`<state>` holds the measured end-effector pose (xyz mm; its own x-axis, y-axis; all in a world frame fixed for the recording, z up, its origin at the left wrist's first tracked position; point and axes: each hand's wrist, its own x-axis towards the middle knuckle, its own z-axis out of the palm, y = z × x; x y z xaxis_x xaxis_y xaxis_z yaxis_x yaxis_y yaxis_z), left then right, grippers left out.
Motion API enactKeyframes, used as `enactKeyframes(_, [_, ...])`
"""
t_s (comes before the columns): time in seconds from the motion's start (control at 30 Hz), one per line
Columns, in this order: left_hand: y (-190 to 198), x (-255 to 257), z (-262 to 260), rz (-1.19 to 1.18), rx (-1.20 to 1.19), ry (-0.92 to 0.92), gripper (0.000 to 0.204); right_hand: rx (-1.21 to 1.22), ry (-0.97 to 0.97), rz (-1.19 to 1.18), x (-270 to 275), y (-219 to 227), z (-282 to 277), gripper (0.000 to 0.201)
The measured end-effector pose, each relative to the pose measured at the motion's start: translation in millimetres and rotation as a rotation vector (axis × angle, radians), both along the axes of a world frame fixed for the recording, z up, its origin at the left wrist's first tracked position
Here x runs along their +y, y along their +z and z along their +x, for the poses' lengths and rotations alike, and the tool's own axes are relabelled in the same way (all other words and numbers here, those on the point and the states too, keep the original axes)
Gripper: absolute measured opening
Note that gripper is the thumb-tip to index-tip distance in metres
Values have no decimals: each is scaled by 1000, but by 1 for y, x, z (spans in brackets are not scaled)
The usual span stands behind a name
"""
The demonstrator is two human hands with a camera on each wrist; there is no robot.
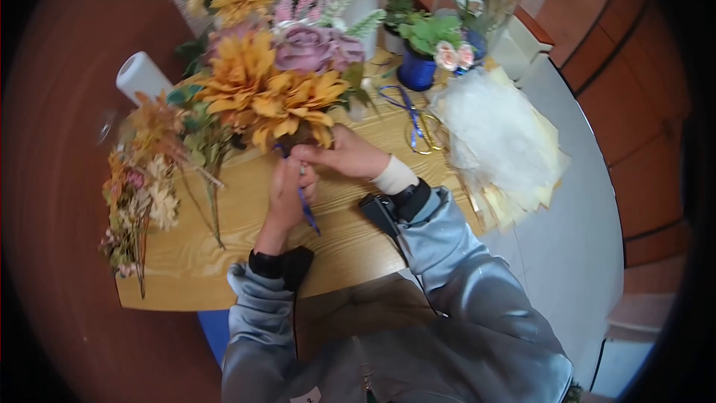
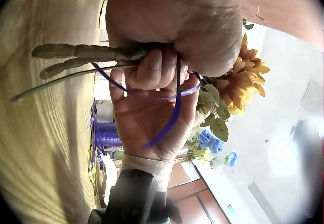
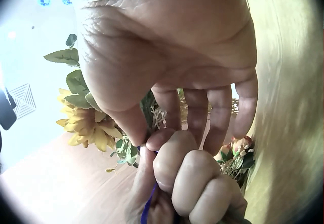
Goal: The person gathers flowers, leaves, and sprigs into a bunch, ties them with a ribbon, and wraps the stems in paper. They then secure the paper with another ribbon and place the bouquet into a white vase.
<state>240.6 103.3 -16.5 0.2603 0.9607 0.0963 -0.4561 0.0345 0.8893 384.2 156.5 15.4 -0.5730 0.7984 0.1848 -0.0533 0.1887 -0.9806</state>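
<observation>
A bouquet of large orange flowers (image 1: 272, 89) with purple roses (image 1: 304, 48) stands over the table, its stems (image 2: 76, 52) poking out below my left fist. Curled fingers of my left hand (image 1: 287, 190) grip those stems. A purple-blue ribbon (image 2: 174, 107) winds by the stems, looping across the right palm, with a loose end hanging down. Close against the left thumb, my right hand (image 1: 354, 155) pinches the ribbon with its thumb at the base of the flowers. Its other fingers (image 3: 217, 117) reach loosely behind the stems, which partly hide its grip.
Loose flower stems (image 1: 142, 209) lie along the table's left side, near a white vase (image 1: 142, 78). Gold-handled scissors (image 1: 424, 134), a blue ribbon spool (image 1: 416, 67) and a pile of wrapping sheets (image 1: 500, 142) lie to the right. A black device (image 1: 380, 215) sits by my right wrist.
</observation>
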Motion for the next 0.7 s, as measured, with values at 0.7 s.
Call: enactKeyframes(0.7, [5,-3,6,-42,-33,52,22,-363,-364,301,-1,1,61,26])
